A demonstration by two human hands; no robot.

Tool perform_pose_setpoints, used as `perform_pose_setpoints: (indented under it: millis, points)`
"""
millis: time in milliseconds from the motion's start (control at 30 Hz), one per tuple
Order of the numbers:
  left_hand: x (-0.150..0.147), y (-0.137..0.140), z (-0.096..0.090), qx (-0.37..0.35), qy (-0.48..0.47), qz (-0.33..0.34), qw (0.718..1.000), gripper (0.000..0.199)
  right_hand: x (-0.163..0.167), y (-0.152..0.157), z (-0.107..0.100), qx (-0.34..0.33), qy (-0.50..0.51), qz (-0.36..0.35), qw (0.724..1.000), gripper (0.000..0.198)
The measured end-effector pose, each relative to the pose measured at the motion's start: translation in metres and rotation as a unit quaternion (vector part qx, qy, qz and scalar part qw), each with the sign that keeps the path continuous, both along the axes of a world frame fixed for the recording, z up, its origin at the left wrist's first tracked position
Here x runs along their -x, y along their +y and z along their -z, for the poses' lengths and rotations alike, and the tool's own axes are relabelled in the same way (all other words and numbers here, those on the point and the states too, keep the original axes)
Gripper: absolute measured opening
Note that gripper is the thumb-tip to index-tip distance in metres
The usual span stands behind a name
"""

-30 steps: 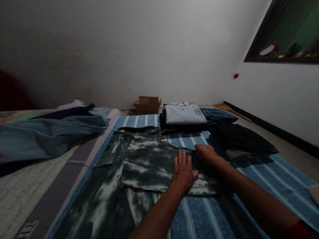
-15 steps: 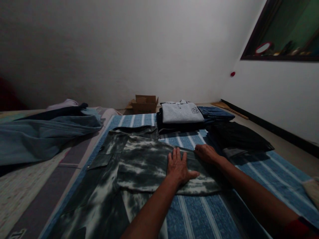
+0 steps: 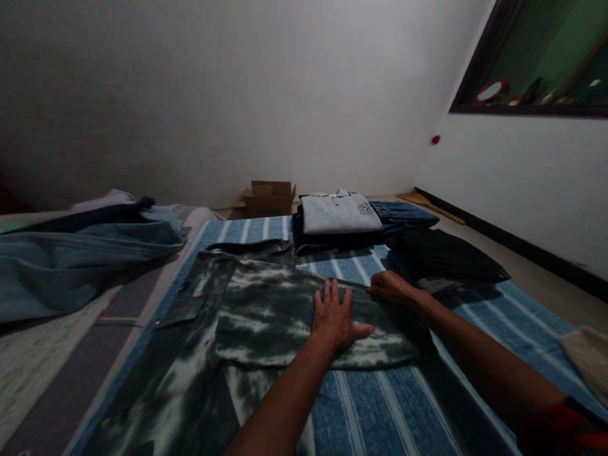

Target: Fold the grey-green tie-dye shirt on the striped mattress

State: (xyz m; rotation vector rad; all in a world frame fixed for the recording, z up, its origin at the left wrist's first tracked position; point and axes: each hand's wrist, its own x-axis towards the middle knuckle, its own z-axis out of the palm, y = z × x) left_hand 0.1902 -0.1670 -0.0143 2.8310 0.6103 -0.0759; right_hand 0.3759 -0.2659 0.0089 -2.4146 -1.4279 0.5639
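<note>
A pair of dark green and white tie-dye trousers [image 3: 266, 304] lies spread in front of me, with a flap pocket on the left part and the waistband at the far end. One leg is laid across to the right over the striped cloth. On that leg my left hand [image 3: 335, 320] rests flat, fingers spread and thumb out to the right. My right hand [image 3: 392, 288] is at the leg's far edge, right of the left hand, its fingers bent and closed on the fabric. Its fingertips are partly hidden.
A blue striped cloth [image 3: 365, 405] lies underneath. Beyond are a folded grey hoodie [image 3: 339, 214] on dark clothes, folded jeans [image 3: 403, 214] and folded black clothing [image 3: 449, 254]. Light blue denim [image 3: 85, 253] lies left. A cardboard box [image 3: 270, 199] stands by the wall.
The view has turned slightly to the right, so most things appear a little further left. Both hands stay on the trouser leg, with little visible movement against it.
</note>
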Motion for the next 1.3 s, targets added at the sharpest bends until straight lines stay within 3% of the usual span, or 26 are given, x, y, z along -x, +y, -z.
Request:
perform_pose_setpoints:
  millis: [167, 333, 600, 767, 1000, 1133, 1300]
  points:
    - [-0.002, 0.003, 0.001, -0.001, -0.010, 0.007, 1.000, 0.104, -0.006, -0.011, -0.003, 0.035, 0.064, 0.002, 0.997, 0.032]
    - [-0.001, 0.004, 0.000, -0.011, -0.009, 0.040, 0.999, 0.092, -0.008, -0.017, -0.010, 0.060, 0.093, 0.002, 0.994, 0.020]
    - [-0.001, 0.003, 0.006, -0.030, -0.031, 0.112, 0.993, 0.070, -0.008, -0.016, -0.013, 0.049, -0.012, -0.012, 0.999, 0.015]
    - [0.000, 0.003, 0.009, -0.034, -0.042, 0.122, 0.991, 0.064, -0.007, -0.021, -0.013, 0.059, -0.010, -0.004, 0.998, 0.020]
    - [-0.001, 0.004, 0.009, -0.030, -0.046, 0.121, 0.991, 0.062, -0.003, -0.026, -0.020, 0.116, -0.007, 0.017, 0.993, 0.032]
    - [-0.001, 0.004, 0.009, -0.026, -0.044, 0.122, 0.991, 0.062, 0.009, -0.027, -0.028, 0.127, -0.075, 0.043, 0.988, 0.024]
    - [0.000, 0.004, 0.006, -0.023, -0.038, 0.139, 0.989, 0.062, 0.022, -0.031, -0.032, 0.140, -0.136, 0.081, 0.977, 0.031]
